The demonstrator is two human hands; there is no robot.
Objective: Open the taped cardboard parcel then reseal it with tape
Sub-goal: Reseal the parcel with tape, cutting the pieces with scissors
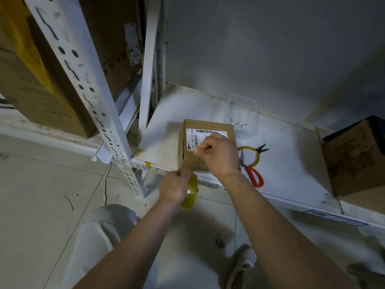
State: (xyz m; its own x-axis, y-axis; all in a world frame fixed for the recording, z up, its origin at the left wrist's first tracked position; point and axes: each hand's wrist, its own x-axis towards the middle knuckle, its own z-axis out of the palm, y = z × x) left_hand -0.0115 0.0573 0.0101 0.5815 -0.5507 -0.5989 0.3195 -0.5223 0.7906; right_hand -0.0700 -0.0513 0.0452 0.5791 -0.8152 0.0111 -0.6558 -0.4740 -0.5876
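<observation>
Far to the left of both hands a big brown cardboard carton (pixel 31 88) with a yellow band stands on a low white ledge, and a white perforated steel upright (pixel 87 88) slants down in front of it to the tiled floor (pixel 41 184), which is pale, glossy and scuffed. The left hand (pixel 175 187) hangs just below the front edge of the white shelf board (pixel 291 163), fingers curled round a roll of yellowish translucent tape (pixel 190 192), its glossy ring showing to the right of the knuckles; the fingertips pinch at the bottom near corner of the parcel, where a clear strip seems to run up onto the card, though the strip itself is hard to make out. Just above and to the right, the small cardboard parcel (pixel 187 155) sits near the shelf's front edge, matte brown and box-shaped, with a white printed label (pixel 193 138) carrying a barcode on its top. The right hand (pixel 218 155) lies on top of the parcel with its fingers bent into a loose fist, thumb and forefinger pressed down at the label's near edge; whether it pinches tape there cannot be told. Behind that hand stands a clear plastic tub (pixel 242 107) with a few metal nails by it. Just right of the wrist lie yellow-handled pliers (pixel 255 153) and red-handled scissors (pixel 251 172), crossing each other. Well to the right sits an open brown carton (pixel 356 159) with a dark lining
</observation>
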